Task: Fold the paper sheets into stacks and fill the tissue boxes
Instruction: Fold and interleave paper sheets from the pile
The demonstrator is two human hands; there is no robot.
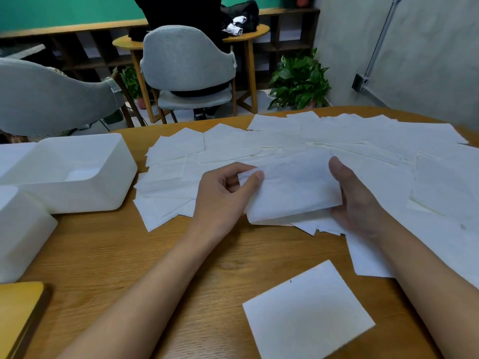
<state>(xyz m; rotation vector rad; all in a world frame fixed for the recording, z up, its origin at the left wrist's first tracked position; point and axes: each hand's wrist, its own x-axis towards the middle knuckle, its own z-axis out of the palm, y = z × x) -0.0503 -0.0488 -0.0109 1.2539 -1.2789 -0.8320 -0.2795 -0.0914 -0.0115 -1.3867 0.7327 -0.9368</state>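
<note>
It looks an early stage: the left hand (228, 193) and right hand (355, 200) each grip an end of one folded sheet (293, 187) above the counter (129, 255). Loose sheets (337, 136) lie spread behind, and the tissue boxes (77, 172) look unfilled.

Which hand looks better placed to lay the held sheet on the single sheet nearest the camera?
Probably the right hand: it holds the held sheet with thumb on top, while the left hand only pinches a corner, and the single sheet lies nearer the right forearm.
</note>
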